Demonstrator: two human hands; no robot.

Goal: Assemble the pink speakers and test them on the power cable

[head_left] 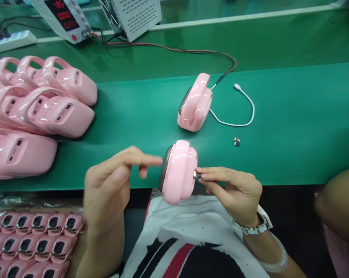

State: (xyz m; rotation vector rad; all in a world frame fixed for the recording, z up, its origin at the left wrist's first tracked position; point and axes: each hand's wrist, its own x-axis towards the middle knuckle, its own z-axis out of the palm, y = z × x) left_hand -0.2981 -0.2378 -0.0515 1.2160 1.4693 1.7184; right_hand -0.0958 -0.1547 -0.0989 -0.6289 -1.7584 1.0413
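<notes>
In front of me at the table edge stands a glossy pink handled device (180, 172), its dark front panel facing left. My right hand (233, 189) pinches a small black memory card (196, 175) with gold contacts against the device's right side; how far it sits in cannot be made out. My left hand (112, 185) holds nothing. Its index finger stretches toward the dark panel, slightly blurred, and the other fingers are partly curled. Farther back, a second pink device (195, 102) has a cable at its rear. Small black cards (237, 141) lie on the green mat.
Several pink devices (73, 116) stand in rows on the left. Below them, a box holds pink units with dark lenses (26, 247). A power supply (63, 17) and a vented metal case (136, 17) stand behind. A white cable (251, 112) curls on the mat (301, 127).
</notes>
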